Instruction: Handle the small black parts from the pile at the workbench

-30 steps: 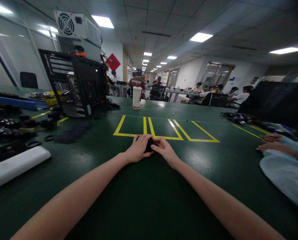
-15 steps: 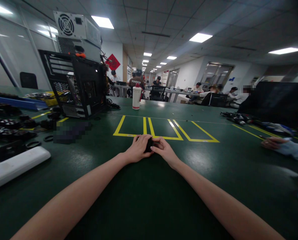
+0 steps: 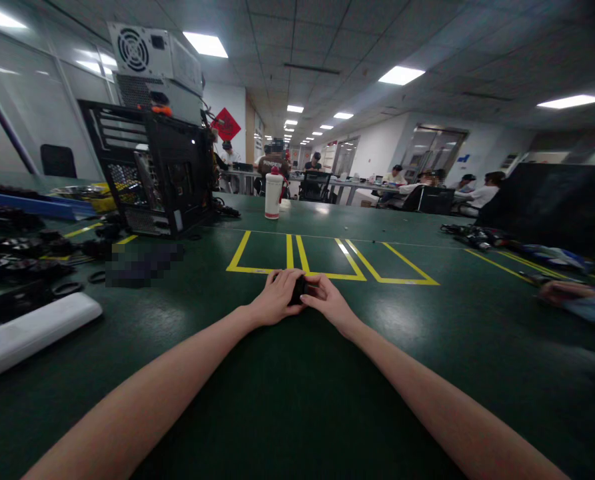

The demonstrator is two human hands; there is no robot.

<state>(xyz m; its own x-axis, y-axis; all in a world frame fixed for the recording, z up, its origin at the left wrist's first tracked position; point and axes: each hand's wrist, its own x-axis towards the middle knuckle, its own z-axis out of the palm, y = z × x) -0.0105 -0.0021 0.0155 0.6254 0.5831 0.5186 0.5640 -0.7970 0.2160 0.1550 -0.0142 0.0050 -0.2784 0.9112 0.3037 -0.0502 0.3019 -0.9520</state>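
A small round black object [image 3: 298, 291] is between my two hands on the dark green tabletop [image 3: 297, 387]; its kind is too dark and too covered to make out. From the left, my left hand [image 3: 278, 295] wraps over it with the fingers curved across its top. My right hand [image 3: 328, 301] pinches its right side with thumb and fingertips. Just beyond my hands, yellow tape outlines [image 3: 327, 275] mark the table.
On the left stand an open black computer case [image 3: 177, 173] with power supplies [image 3: 157, 60] on top, loose black parts [image 3: 22, 257] and a white bar [image 3: 37, 333]. A white bottle [image 3: 272, 197] is ahead. A co-worker's hand [image 3: 564, 292] rests at right, near cables [image 3: 472, 235].
My hands and the black object stay in almost the same place. The co-worker's hand at the right has moved slightly right.
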